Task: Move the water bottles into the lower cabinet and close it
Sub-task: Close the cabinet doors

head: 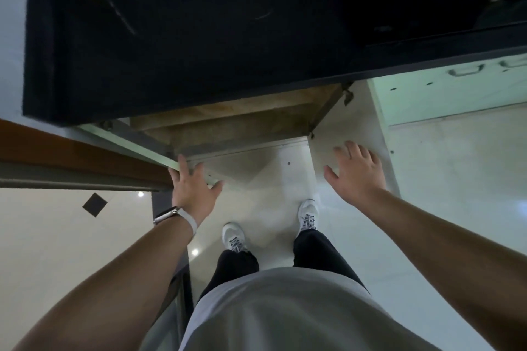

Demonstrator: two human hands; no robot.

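Lower cabinet point(236, 122) sits open at frame center under the dark tabletop point(185, 51). Left hand point(194, 188) touches the left door point(128, 139) edge, grip spread. Right hand point(356, 174) lies flat on the right door point(336, 128), grip spread; bottles can't be made out.

A matt black stone-like countertop point(185, 45) tops an open lower cabinet point(242, 120) lined with bare, rough-looking wood. Its right door point(342, 134) is smooth pale laminate. The floor point(445, 168) is glossy pale tile; a metal-cased watch point(168, 215) has a white band.
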